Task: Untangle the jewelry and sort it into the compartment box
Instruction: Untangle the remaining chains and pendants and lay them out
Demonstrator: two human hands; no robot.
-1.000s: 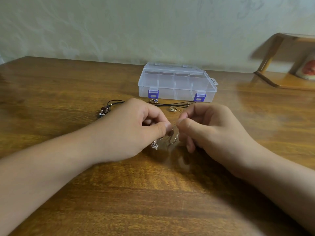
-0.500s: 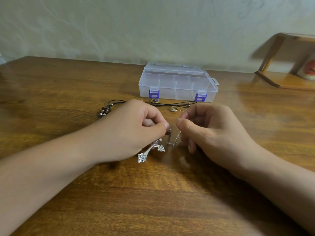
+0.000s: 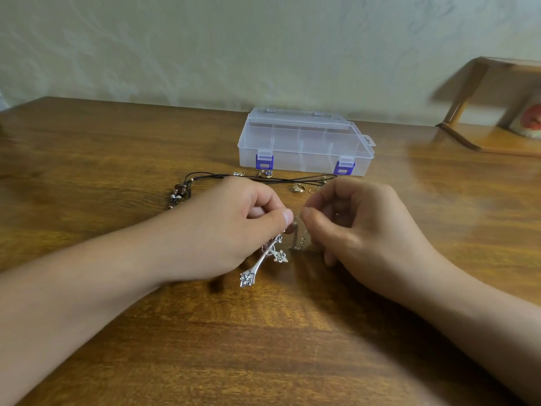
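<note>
Cross pendant (image 3: 263,260) hanging slantwise (foot lower-left), chain (image 3: 297,240) pinched between both hands, left (image 3: 234,227), right (image 3: 360,227).

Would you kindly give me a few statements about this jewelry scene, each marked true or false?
1. The compartment box has its lid closed. True.
2. The silver cross pendant lies inside the box. False: it hangs below the left hand.
3. The right hand pinches a fine chain. True.
4. The black cord necklace lies behind the box. False: it lies in front of it.
5. The box clasps are red. False: they are blue.
</note>
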